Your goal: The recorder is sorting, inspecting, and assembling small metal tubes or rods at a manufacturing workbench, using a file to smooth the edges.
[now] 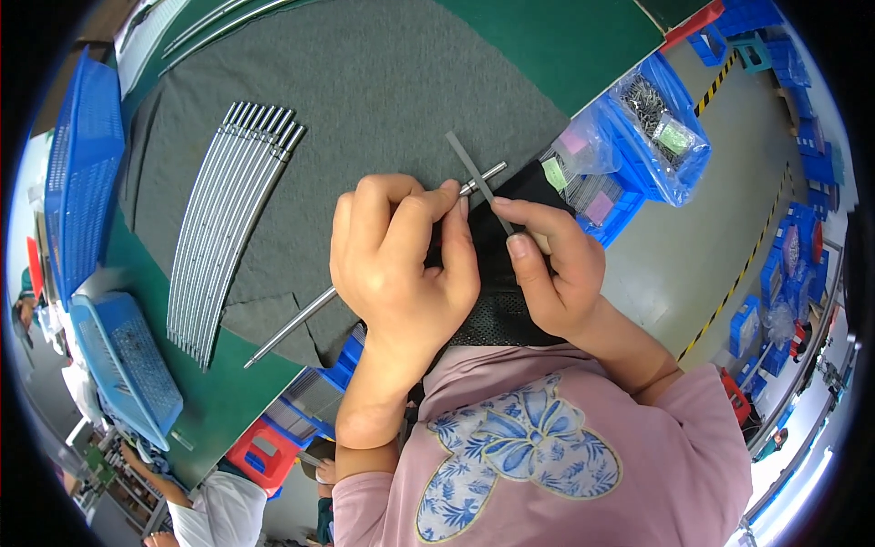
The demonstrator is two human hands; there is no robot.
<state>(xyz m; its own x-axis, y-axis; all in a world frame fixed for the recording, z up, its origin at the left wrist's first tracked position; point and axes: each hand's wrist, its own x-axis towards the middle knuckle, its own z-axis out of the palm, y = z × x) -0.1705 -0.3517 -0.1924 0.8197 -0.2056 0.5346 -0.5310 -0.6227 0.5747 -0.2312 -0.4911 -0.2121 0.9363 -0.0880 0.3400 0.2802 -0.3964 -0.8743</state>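
My left hand (pixel 392 246) is closed around a thin shiny metal rod (pixel 293 325), which slants from lower left to upper right under the palm. The rod's stepped end sticks out past the thumb and fingertips. Pinched between the thumb and forefinger of my right hand (pixel 561 264) is a narrow flat grey strip (pixel 469 162), perhaps a file or a stone stick. It lies crosswise over the rod near that end. To the left, a row of several similar rods (pixel 232 219) rests side by side on the dark grey cloth (pixel 383 82).
The cloth covers part of a green tabletop (pixel 155 273). Blue baskets (pixel 84 173) stand along its left edge. On the right are blue bins (pixel 670 173) with bagged metal parts. Below the table edge sits a red stool (pixel 260 456), near a person in white (pixel 223 510).
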